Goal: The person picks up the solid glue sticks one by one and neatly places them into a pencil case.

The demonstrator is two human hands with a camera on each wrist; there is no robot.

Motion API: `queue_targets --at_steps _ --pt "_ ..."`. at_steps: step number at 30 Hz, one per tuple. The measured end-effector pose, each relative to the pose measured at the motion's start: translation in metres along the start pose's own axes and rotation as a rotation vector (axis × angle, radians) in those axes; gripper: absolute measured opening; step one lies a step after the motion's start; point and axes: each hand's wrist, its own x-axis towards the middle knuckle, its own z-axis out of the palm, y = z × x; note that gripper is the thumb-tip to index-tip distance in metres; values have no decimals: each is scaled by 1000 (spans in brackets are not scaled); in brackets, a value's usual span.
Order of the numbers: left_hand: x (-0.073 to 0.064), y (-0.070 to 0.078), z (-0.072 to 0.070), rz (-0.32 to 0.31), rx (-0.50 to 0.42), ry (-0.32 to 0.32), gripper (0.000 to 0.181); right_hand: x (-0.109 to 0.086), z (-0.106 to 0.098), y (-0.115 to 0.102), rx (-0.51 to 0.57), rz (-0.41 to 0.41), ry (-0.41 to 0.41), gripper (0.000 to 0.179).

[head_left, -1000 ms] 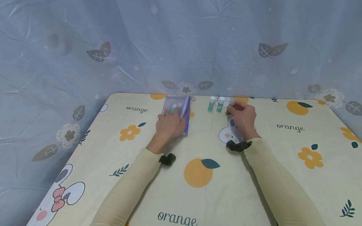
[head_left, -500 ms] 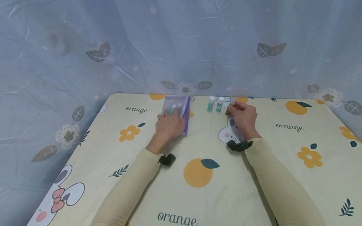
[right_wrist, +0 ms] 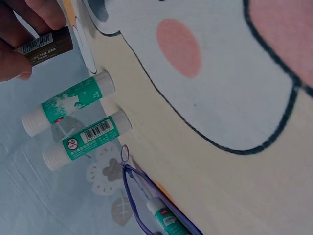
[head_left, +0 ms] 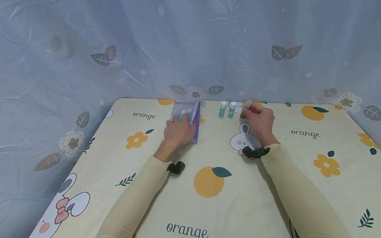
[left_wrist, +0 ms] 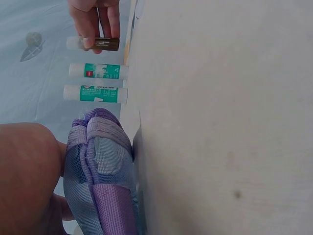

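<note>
Lying flat at the back of the table is a mesh pouch (head_left: 194, 114) with purple edging. My left hand (head_left: 178, 130) rests on it, fingers pointing forward. A glue stick (right_wrist: 171, 223) with a green label shows inside the pouch. To the pouch's right, two green-labelled glue sticks stand upright and apart, a left one (head_left: 222, 109) and a right one (head_left: 232, 110). My right hand (head_left: 262, 122) pinches a brown-labelled glue stick (left_wrist: 106, 44) with a pale cap between thumb and fingers. In the head view it tilts to the right, and its base seems just off the table.
A cream tablecloth (head_left: 208, 211) with printed oranges, flowers and rabbits covers the table. Behind the back edge hangs a pale blue curtain (head_left: 190, 49) with a leaf pattern. A small ring (right_wrist: 124, 153) sits at the pouch's corner.
My right hand has moved slightly right, and the brown-labelled glue stick has gone with it, now tilted and farther from the two standing ones. The left hand and pouch stay put.
</note>
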Motion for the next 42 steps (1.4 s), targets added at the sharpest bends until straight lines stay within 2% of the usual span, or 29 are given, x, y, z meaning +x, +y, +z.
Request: queue_targets --at_steps 5,16,30,42 --pt "0 0 -1 -1 1 -7 66 0 -2 -3 -5 -28 -3 43" --pt "0 1 -2 -4 8 -11 65 -3 -8 -20 54 -29 -8 48" --pt "0 1 -1 -18 -3 -19 65 -5 -11 -40 48 -75 12 47" --pt "-1 1 0 -14 -7 -15 66 -8 -12 -52 91 -96 12 47"
